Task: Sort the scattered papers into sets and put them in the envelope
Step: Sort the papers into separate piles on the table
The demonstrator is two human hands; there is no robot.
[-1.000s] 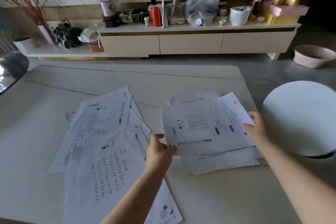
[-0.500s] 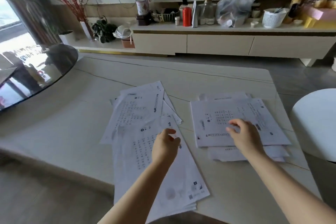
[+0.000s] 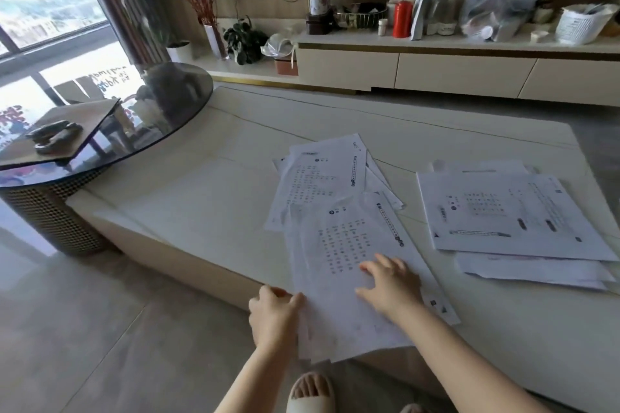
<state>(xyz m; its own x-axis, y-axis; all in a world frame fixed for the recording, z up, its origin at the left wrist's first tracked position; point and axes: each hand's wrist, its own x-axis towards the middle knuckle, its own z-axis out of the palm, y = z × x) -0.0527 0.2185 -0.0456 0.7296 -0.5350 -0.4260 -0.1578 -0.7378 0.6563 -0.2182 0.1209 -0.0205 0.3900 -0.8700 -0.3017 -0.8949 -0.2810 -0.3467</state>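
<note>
Printed white sheets lie in two groups on the low cream table (image 3: 208, 211). The left group (image 3: 322, 178) is fanned out, and its nearest sheet (image 3: 349, 245) hangs over the table's front edge. My left hand (image 3: 273, 315) pinches that sheet's left edge, thumb on top. My right hand (image 3: 391, 282) rests flat on the same sheet with fingers spread. The right group (image 3: 510, 214) is a tidier stack, untouched. No envelope is in view.
A round dark glass side table (image 3: 141, 131) stands at the table's left end, with a tan board and a dark object on it. A long cabinet (image 3: 463, 70) crowded with bottles, jars and baskets runs along the back wall. My slippered foot (image 3: 310, 392) is below the table edge.
My right hand left the right stack and came across onto the nearest left sheet. My left hand moved to that sheet's left edge and took hold. The view swung left.
</note>
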